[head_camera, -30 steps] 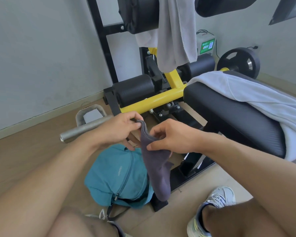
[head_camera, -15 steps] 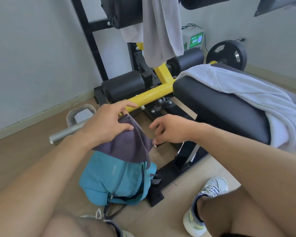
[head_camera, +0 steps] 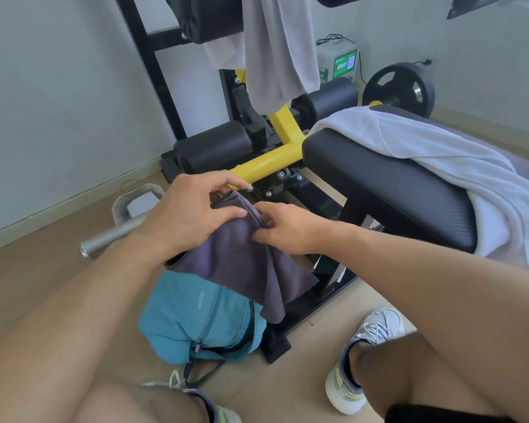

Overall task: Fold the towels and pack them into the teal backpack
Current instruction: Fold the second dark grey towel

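Left hand (head_camera: pixel 193 210) out over the teal backpack (head_camera: pixel 196 319), palm down, thumb laid flat on the dark grey towel (head_camera: pixel 242 264), index finger arched forward above the folded top edge; grip clamped on that towel, cloth draped off the hand and down over the backpack's upper end. Right hand (head_camera: pixel 287 228) just beside the left, fingers (head_camera: pixel 263 222) curled onto the towel's ridge, pinching the fold between thumb and fingertips; grip likewise clamped on the towel. Both forearms reaching in from the lower corners, wrists nearly level.

Against 0.5 s ago: right hand moved in from clear of the cloth to touching it; towel spread wider and lower, now hanging past the backpack's right side. Against 1 s ago: towel no longer dangling as a narrow strip between the 2 hands.

Backpack lying on the wooden floor (head_camera: pixel 28 270), zipper facing up, a strap trailing toward the near shoe. Black padded bench (head_camera: pixel 388 190) on the right, carrying a white towel (head_camera: pixel 440 166) draped across and down its far side. Grey towel (head_camera: pixel 275 47) hung from an upper pad of the yellow-and-black gym machine (head_camera: pixel 269 160). Steel bar (head_camera: pixel 110 239) on the floor behind the left wrist. Weight plate (head_camera: pixel 400 90) near the wall. White sneaker (head_camera: pixel 364 358) at lower right.
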